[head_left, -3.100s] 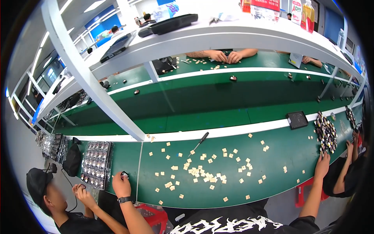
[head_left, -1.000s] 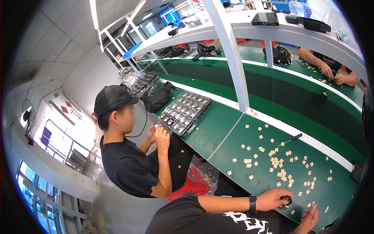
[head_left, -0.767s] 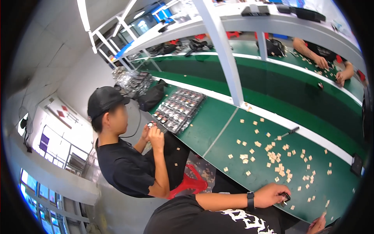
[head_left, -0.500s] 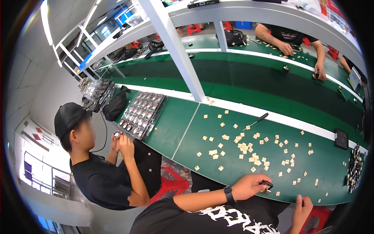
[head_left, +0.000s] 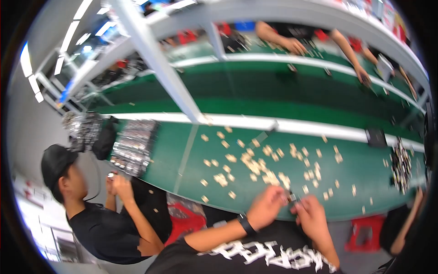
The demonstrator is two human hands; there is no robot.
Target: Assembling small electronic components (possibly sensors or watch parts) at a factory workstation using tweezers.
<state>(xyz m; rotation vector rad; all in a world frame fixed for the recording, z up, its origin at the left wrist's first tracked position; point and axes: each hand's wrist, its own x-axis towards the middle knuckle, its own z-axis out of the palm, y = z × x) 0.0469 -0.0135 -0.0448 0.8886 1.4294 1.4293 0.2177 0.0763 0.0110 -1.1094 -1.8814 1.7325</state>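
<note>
Head view: a small dark part (head_left: 292,197) is held between the narrowly closed fingertips of the left hand (head_left: 266,208), over the near edge of the green table (head_left: 360,169). The right hand (head_left: 314,218) is placed just beside it, fingers bent; because of blur, it cannot be told whether the part is touched by them or whether anything is gripped there. A black watch (head_left: 246,223) is worn on the left wrist. Beyond the hands, many pale square pieces (head_left: 255,166) are strewn over the tabletop, some overlapping. Behind these, a screwdriver (head_left: 265,134) is laid aslant, its handle against the white ledge (head_left: 315,128). To the right, a heap of dark parts (head_left: 401,166) is piled near a black tray (head_left: 376,137). To the left, clear packing trays (head_left: 134,146) are set beside a black bag (head_left: 105,139). Nearer, a small item (head_left: 111,175) is held in a co-worker's hands (head_left: 121,186).
</note>
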